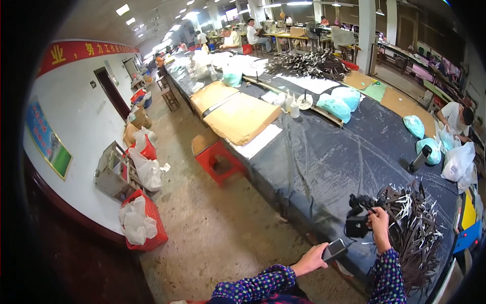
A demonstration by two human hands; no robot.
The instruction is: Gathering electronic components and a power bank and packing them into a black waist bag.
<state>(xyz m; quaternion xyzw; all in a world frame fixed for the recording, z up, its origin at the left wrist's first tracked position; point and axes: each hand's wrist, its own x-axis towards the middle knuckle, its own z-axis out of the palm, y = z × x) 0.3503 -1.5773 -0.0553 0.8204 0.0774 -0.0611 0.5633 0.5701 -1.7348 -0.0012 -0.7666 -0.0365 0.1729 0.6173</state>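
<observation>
My left hand (312,259) is closed round a small dark handheld device with a grey, screen-like face (335,249), held just off the table's near edge. Further right, my right hand (378,223) has its fingers bent onto a bundle of black straps and casing (358,215), whose exact kind I cannot make out. This bundle is at the near end of the dark-covered table (329,167). Right beside that hand spreads a big heap of dark brown strips with white ends (412,228).
Brown cardboard sheets (243,116), white bottles (294,107) and pale green bags (334,107) lie farther along the table. A small black stand (419,158) rises on the right. A red stool (217,162) and a red basket (152,228) stand left. Another person (454,119) works at the right edge.
</observation>
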